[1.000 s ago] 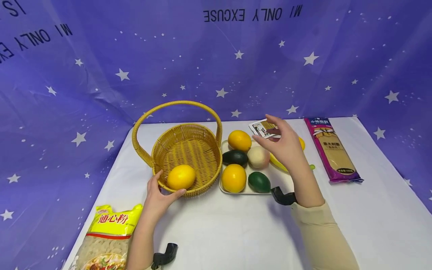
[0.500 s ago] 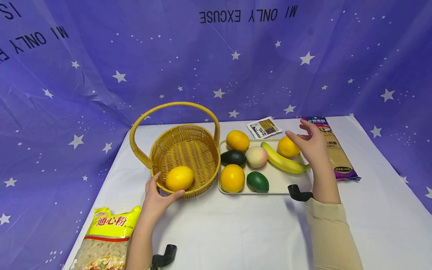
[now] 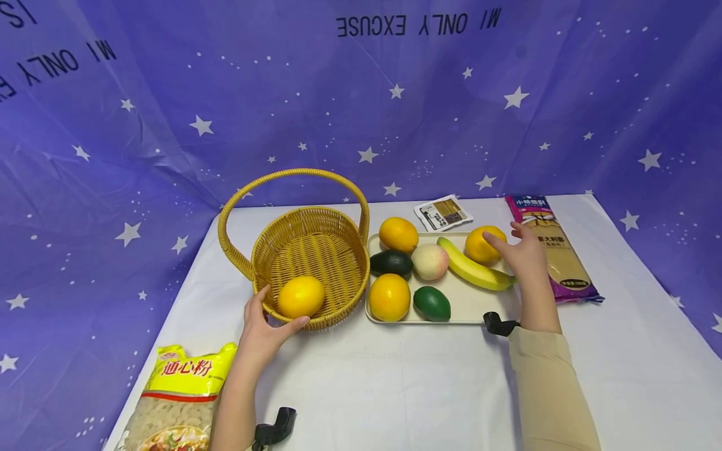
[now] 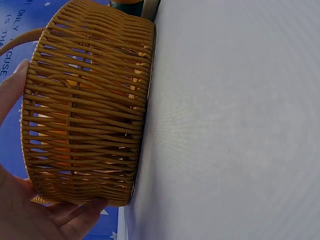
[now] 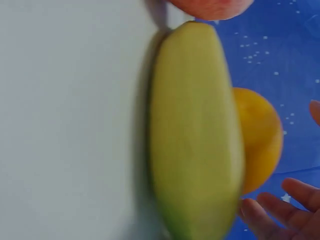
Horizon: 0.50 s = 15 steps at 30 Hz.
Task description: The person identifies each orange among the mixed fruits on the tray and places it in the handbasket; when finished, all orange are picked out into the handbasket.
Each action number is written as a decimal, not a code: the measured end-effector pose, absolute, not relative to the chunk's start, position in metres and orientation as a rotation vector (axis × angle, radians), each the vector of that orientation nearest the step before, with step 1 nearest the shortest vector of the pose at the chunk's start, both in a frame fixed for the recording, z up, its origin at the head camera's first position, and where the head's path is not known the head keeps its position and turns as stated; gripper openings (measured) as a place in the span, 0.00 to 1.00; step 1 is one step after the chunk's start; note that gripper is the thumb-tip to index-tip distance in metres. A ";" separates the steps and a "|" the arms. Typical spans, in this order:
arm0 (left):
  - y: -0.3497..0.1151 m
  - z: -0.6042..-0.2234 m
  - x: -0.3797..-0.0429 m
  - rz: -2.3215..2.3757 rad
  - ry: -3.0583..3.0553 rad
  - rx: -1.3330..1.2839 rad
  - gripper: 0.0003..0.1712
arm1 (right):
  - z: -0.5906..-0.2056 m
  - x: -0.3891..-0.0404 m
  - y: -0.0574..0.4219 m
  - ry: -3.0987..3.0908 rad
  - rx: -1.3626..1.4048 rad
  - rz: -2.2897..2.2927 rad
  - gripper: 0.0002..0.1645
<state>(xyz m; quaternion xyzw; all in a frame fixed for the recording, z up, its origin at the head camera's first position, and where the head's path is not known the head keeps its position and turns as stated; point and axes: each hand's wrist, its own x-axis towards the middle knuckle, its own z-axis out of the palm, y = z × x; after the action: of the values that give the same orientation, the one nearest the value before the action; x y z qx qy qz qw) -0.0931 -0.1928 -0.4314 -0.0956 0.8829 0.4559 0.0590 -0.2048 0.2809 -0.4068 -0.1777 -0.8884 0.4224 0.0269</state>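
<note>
My left hand (image 3: 264,332) holds the near-left side of a round wicker basket (image 3: 282,244), thumb and fingers spread along its rim and wall; the left wrist view shows them against the weave (image 4: 85,115). One yellow-orange fruit (image 3: 301,296) lies inside the basket. Over the right end of a cream tray (image 3: 479,307), my right hand (image 3: 527,254) has its fingers parted beside an orange (image 3: 481,244). In the right wrist view the fingers (image 5: 295,210) are near that orange (image 5: 260,140), behind a banana (image 5: 195,130); whether they touch it I cannot tell.
The tray also bears a peach (image 3: 430,262), a dark avocado (image 3: 391,263), a green fruit (image 3: 432,304) and two oranges (image 3: 390,297). A small packet (image 3: 444,213) lies behind it, a noodle pack (image 3: 558,250) at right, a pasta bag (image 3: 180,394) at front left.
My right hand has moved right from above the peach and banana, then lowered toward the orange at the tray's far right. The left hand stays on the basket.
</note>
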 end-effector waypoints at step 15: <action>-0.193 -0.431 -0.093 1.372 2.680 -0.297 0.68 | -0.427 -0.219 0.280 -2.840 -0.565 1.304 0.65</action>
<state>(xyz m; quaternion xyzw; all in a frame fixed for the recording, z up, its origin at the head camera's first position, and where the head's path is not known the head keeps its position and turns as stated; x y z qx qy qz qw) -0.0932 -0.1925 -0.4306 -0.0982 0.8843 0.4528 0.0580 -0.2190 0.2799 -0.4267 -0.1780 -0.8942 0.4105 -0.0168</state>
